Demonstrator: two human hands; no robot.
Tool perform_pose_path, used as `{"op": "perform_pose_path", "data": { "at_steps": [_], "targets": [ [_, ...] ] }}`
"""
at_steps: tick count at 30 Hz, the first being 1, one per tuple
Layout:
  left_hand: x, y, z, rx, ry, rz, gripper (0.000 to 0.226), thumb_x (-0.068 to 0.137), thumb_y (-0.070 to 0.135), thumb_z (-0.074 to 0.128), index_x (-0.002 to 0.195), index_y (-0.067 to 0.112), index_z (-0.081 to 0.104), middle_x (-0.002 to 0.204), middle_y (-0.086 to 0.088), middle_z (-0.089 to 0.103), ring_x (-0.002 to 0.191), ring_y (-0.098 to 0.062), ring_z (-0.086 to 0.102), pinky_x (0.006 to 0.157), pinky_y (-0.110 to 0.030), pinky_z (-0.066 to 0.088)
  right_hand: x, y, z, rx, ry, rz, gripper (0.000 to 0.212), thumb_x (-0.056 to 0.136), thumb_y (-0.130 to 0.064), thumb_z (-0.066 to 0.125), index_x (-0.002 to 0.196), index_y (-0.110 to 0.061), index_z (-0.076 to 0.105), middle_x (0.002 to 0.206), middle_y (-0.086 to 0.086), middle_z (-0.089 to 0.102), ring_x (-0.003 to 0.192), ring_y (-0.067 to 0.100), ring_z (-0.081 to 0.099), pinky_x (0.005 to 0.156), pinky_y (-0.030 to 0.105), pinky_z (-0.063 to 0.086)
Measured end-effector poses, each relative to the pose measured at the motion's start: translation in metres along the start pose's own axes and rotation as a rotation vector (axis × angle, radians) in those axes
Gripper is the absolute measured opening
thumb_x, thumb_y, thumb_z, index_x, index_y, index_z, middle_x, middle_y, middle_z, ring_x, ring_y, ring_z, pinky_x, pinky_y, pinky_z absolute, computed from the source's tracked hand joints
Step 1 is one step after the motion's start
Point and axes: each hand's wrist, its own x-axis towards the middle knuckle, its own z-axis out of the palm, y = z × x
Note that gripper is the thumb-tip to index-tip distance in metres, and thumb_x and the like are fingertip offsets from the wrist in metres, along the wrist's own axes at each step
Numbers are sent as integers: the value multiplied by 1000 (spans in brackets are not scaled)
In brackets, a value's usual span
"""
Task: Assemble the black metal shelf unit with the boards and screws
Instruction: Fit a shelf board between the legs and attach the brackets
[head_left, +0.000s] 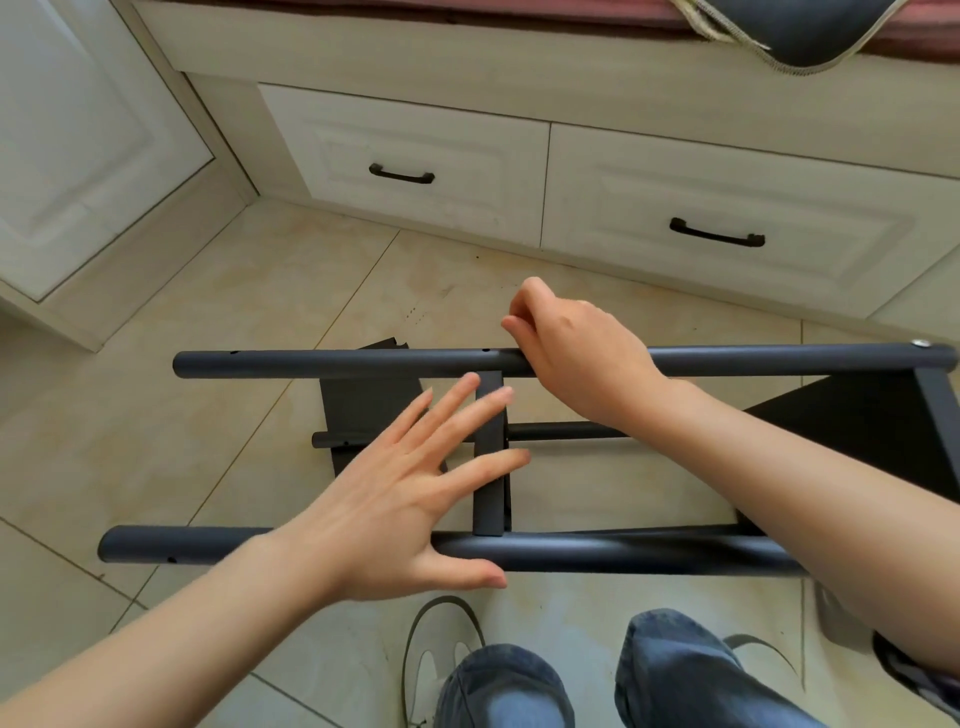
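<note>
Near tube (597, 555) lies across tiled floor (208, 415), just beyond knees. Left hand (415, 493) spread flat, fingers apart, steadying crossbar (489, 457) between tubes. Far tube (332, 362) under right hand (576, 343), fingers pinched together, likely on screw; contents hidden. Step: fastening crossbar. Next: align screw with far-tube hole, keep crossbar square.

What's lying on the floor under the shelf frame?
Under the frame's far tube, a black metal panel lies on the tile floor, with a third tube crossing it. The left hand hides the panel's near edge.
</note>
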Motion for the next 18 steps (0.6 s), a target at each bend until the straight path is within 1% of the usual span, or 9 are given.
{"op": "perform_pose_path", "data": {
  "at_steps": [2,4,6,9,10,12,14,16,18],
  "targets": [
    [-6,3,3,-48,25,-68,85,83,84,47,154,38,35,167,-3,9,155,-25,5,118,-48,21,1,1,-5,128,13,3,21,104,-31,43,101,-12,52,88,-1,62,76,22,57,68,40,49],
    [-7,4,4,-49,24,-122,85,79,85,47,151,41,35,156,-4,20,146,-24,21,108,-40,34,-1,1,-12,237,59,-15,16,102,-23,50,102,-9,59,93,-3,61,82,14,55,75,29,48],
    [-7,5,4,-44,10,-152,86,76,86,48,149,41,36,143,-4,29,130,-21,33,98,-32,39,-9,-2,-18,297,106,-28,11,99,-15,56,101,-6,62,95,-3,60,86,11,55,76,23,46],
    [-5,6,3,-38,-11,-127,85,78,82,50,146,34,39,120,2,47,110,-16,43,89,-28,42,-33,-10,-25,368,65,-46,8,94,-10,64,99,-5,66,91,2,65,80,13,58,73,25,49],
    [-4,6,3,-25,-8,-105,84,79,80,51,145,30,41,112,5,52,104,-15,45,85,-27,44,-42,-12,-27,414,24,-54,7,92,-9,66,98,-5,67,88,2,67,78,14,60,72,27,50],
    [-1,8,2,2,16,-59,82,80,74,53,141,21,45,97,9,57,96,-15,50,76,-25,43,-59,-15,-30,487,-80,-60,8,91,-11,67,98,-8,70,87,-2,69,78,14,65,71,29,53],
    [1,7,1,-4,22,-32,81,80,72,55,140,17,48,92,11,57,94,-14,51,73,-25,42,-68,-12,-32,537,-234,2,11,90,-15,67,100,-12,71,87,-7,70,82,11,66,74,28,55],
    [0,5,-2,-39,3,-14,81,82,72,55,141,17,47,91,15,52,98,-12,49,75,-25,45,-71,-5,-29,576,-435,98,12,91,-16,66,103,-15,71,87,-6,72,84,7,69,79,27,56],
    [-1,2,-4,-73,-27,-9,82,84,74,54,143,19,45,93,20,40,102,-6,43,78,-21,40,-70,1,-22,642,-601,187,14,93,-13,64,105,-13,70,90,-1,75,86,7,71,81,26,57]
  ]
}}
